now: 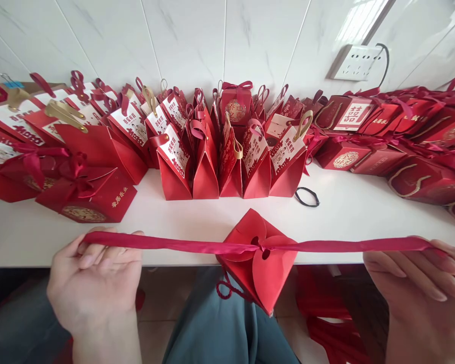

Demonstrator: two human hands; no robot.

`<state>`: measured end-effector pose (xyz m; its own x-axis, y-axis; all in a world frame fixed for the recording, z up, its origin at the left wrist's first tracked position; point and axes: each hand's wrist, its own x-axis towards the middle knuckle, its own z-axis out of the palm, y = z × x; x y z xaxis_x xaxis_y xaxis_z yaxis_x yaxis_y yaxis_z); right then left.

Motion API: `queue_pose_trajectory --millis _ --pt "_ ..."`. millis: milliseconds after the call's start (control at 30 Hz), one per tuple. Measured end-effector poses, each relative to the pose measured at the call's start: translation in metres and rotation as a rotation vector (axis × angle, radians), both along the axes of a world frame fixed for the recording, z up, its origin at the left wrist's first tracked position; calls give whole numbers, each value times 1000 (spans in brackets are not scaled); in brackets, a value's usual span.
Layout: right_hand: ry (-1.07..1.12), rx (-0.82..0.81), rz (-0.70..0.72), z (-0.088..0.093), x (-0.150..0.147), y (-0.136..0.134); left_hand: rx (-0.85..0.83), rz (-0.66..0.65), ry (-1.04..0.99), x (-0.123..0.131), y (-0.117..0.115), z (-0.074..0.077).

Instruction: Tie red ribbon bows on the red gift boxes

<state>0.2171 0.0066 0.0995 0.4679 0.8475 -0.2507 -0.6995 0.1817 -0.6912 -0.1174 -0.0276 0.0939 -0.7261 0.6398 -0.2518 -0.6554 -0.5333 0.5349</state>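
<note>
A small red paper gift box (pixel 263 268) with rounded closing flaps hangs at the white table's front edge, over my lap. A long red satin ribbon (pixel 197 245) is threaded through its top and pulled taut sideways. My left hand (pixel 94 275) pinches the ribbon's left end, fingers closed round it. My right hand (pixel 420 288) grips the ribbon's right end at the frame's right side, fingers pressed together. Both hands are spread far apart at equal height, with the box midway between them.
Several finished red gift boxes and bags (pixel 212 151) with bows and gold handles line the back of the white table (pixel 345 212) against a tiled wall. A black hair tie (pixel 307 197) lies near them. A wall socket (pixel 354 61) sits upper right. More red material lies on the floor (pixel 333 323).
</note>
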Motion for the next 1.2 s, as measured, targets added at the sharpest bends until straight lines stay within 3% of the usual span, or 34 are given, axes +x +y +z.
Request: queue_pose_trajectory --millis 133,233,300,433,533,700,967,1100,1200 --pt "-111 35 76 -8 6 8 -17 -21 52 0 0 -1" --pt "-362 99 113 -23 3 8 -44 -42 235 10 1 -13" --pt "-679 179 160 -31 -10 -1 -22 -135 504 25 0 -25" --pt "-1448 373 391 -34 -48 -27 -37 -398 1420 63 -3 -41" --pt "-1683 485 417 -29 -70 -36 -20 -468 1758 80 -2 -40" --pt "-1725 492 383 -25 -76 -34 -95 -480 1861 85 -2 -30" --pt "-1559 420 357 -28 -69 -21 -117 -424 1957 91 3 -17" --pt "-1790 435 145 -13 -70 -27 -124 -388 1919 98 5 -20" --pt "-1979 450 119 -5 -73 -30 -157 -304 1880 109 3 -26"
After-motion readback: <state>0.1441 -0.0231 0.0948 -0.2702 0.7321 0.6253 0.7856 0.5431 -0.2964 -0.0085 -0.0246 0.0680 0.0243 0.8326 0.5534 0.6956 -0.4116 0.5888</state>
